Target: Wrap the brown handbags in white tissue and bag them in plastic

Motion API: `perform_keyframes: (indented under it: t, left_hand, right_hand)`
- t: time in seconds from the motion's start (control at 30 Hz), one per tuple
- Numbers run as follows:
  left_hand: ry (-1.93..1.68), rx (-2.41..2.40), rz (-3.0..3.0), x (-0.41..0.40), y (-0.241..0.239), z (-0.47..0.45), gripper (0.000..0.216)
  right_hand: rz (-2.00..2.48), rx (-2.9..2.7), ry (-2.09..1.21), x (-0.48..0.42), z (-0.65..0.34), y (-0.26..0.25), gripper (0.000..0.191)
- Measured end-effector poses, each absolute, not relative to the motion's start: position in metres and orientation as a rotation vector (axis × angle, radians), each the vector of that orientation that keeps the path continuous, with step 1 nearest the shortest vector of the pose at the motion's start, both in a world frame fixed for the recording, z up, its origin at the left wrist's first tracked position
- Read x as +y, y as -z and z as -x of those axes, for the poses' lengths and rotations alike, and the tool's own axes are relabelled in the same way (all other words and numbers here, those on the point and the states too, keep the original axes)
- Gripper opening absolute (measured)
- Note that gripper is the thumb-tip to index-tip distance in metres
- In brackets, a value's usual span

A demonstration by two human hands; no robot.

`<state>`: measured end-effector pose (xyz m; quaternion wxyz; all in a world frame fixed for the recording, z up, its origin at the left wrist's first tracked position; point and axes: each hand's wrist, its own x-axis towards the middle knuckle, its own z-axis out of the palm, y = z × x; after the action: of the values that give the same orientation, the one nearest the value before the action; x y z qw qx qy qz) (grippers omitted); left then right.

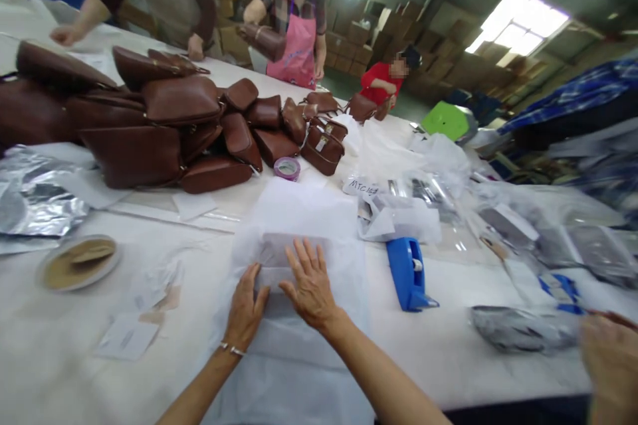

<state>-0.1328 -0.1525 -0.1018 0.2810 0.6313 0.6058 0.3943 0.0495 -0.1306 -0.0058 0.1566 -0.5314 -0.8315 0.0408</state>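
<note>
In the head view, a sheet of white tissue paper [299, 259] is spread on the white counter [473, 358], and a flat wrapped packet [294, 255] is seen through it as a greyish rectangle. Both hands are laid on the paper over the near edge of that packet. The left hand [246, 312] is pressed down with its fingers together at the packet's lower left corner; no grip is closed, the hand is flat and open. A thin bracelet [232, 348] is worn at its wrist. The right hand [312, 285] is spread flat with the fingers fanned out across the middle of the packet, likewise open and holding nothing. The 2 hands are just beside each other, thumbs nearly touching.

To the right of the paper a blue tape dispenser [409, 272] is lying on the counter. Beyond the paper a roll of tape [287, 168] is set beside a heap of brown leather bags [164, 126]. A paper slip [363, 186] carries handwriting that seems to read "MTC" followed by digits that cannot be made out. Silver foil bags [40, 196] are lying at the far left, with a shallow dish [77, 262] near them, and printed cards [127, 335] whose text is too small to read. Another person's hand [611, 352] is seen at the right edge beside a grey bag [523, 329].
</note>
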Motion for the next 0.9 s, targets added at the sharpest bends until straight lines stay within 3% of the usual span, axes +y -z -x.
perform_keyframes:
  t: [0.2,0.57,0.77,0.9]
  left_hand:
    - [-0.958,1.569,-1.769,-0.149,0.109,0.139,0.055]
    - [-0.848,1.466,-1.756,-0.141,0.107,0.151,0.066]
    - [-0.857,1.482,-1.713,-0.139,0.112,0.152,0.071]
    - [-0.838,1.470,-1.677,-0.136,0.113,0.157,0.075]
  right_hand:
    - [1.612,-2.342,-0.182,-0.151,-0.068,0.057,0.072]
    - [2.192,-1.695,-0.241,-0.126,-0.088,0.071,0.064]
    - [2.342,-1.392,-0.348,-0.118,-0.114,0.085,0.054]
    - [2.342,-1.209,-0.334,-0.112,-0.140,0.073,0.058]
